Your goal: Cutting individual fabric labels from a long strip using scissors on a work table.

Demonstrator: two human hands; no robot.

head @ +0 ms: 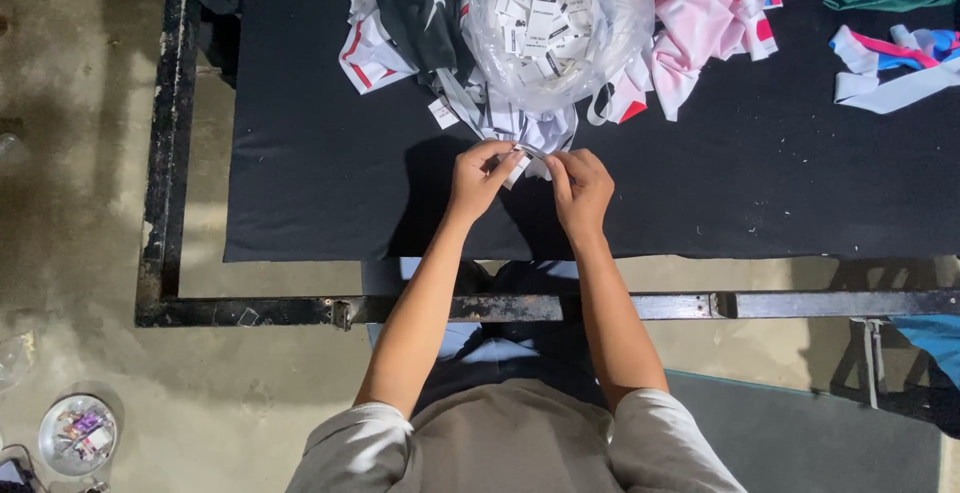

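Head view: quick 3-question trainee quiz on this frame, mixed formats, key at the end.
1. True or false: both hands pinch the same small white piece over the black table cover.
2. What lies straight beyond the hands? A) clear plastic bag of small white tags B) a metal tin C) a green cloth
3. Name the colours of the fabric pile right of the bag.

Key:
1. True: left hand and right hand meet on the white piece.
2. A, the bag.
3. Pink and white.

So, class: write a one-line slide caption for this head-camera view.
Left hand and right hand pinch a small white label below a clear bag of labels.
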